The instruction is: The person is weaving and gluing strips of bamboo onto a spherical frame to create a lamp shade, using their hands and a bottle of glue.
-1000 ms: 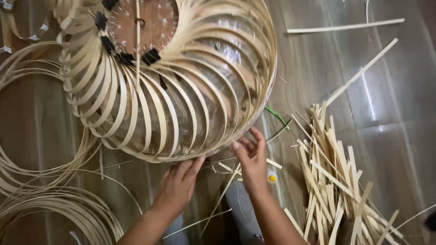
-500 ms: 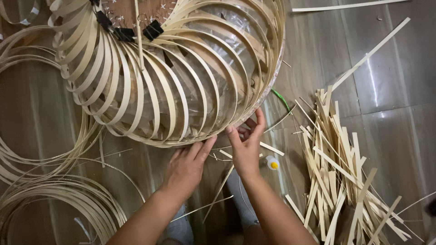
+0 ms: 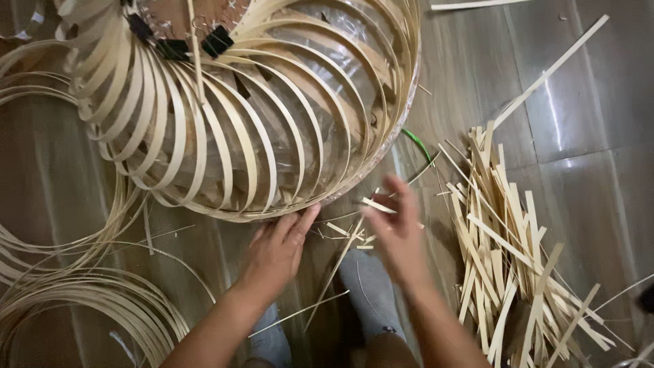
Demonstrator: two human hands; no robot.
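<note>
A big round frame (image 3: 238, 116) of curved bamboo strips lies on the wooden floor (image 3: 586, 102), filling the upper left of the view; black clips (image 3: 174, 46) grip the strips near its hub, and clear film shows between the ribs. The left hand (image 3: 276, 252) lies flat at the frame's lower rim, fingers together and stretched, tips touching the rim; it clamps nothing. The right hand (image 3: 398, 235) is blurred, just right of the rim and off it, fingers loosely apart; a short strip (image 3: 378, 204) shows at its fingertips, but whether it is pinched I cannot tell. Grey socks (image 3: 368, 286) sit between the forearms; thin slivers (image 3: 340, 235) lie scattered there. To the right a heap of cut strips (image 3: 504, 252) lies on the floor; a green wire (image 3: 417, 142) lies between heap and frame. Coils of thin strip (image 3: 61, 300) lie at lower left.
</note>
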